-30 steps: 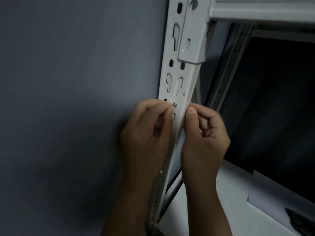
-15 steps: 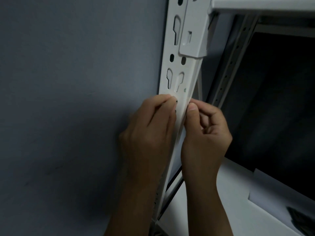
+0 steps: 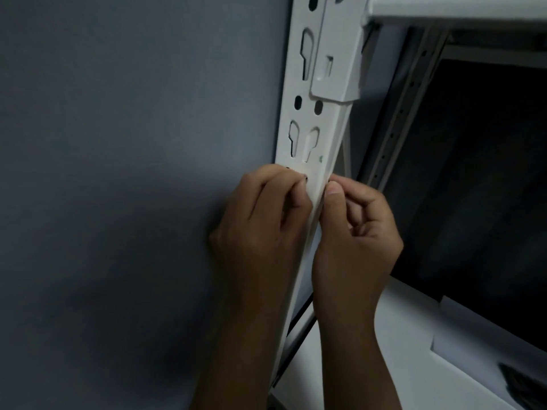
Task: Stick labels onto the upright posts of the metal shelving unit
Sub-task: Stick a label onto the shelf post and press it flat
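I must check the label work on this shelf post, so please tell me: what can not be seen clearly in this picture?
- Label: head view, not discernible; fingers of the left hand and right hand cover that part of the post.
- Each hand's grip: fingertips curl at the post, contents hidden.
- Post top and bottom: cut by frame edges.
- Dark object at lower right: cut off, too dim.

The white metal upright post (image 3: 307, 113) has dark keyhole slots; the matte wall (image 3: 133, 173) at nine o'clock looks blue-grey, perhaps from dim light.
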Demonstrator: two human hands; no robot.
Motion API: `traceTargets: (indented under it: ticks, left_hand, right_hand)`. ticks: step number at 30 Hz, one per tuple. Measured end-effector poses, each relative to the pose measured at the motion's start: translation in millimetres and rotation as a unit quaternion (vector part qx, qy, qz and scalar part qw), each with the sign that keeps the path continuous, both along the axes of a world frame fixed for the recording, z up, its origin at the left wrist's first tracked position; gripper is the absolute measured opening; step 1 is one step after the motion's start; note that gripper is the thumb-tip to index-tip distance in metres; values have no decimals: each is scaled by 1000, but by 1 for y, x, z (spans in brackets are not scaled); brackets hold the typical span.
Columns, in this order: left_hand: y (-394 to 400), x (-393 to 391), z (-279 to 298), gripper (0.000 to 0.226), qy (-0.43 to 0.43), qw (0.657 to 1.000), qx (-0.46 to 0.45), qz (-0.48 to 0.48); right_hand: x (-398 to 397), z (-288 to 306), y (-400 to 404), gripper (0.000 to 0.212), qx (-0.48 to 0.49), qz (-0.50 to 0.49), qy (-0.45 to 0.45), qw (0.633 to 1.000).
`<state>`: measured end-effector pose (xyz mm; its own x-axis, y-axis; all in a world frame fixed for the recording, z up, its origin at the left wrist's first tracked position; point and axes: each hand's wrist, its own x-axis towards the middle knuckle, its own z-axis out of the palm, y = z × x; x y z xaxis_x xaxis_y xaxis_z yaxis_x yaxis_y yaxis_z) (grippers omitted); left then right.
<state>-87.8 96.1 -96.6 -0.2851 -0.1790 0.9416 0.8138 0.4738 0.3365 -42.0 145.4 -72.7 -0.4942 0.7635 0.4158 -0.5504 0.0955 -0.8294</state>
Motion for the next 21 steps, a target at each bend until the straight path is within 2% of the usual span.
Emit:
traceTargets:
  ticks: [7,17,21]
  left_hand:
    - [0,2,5,17,-81,997,6,-17]
    - [-8,9,8,20,-91,989,21,-115]
    - [-7,13,15,18,-127,981,34,-145]
  right_hand:
    - [-1,-1,1,10,1,-1,-1,1000]
    - [2,2,1,10,-19,19,-4,1000]
    - [3,4,0,11,-29,31,-1,999]
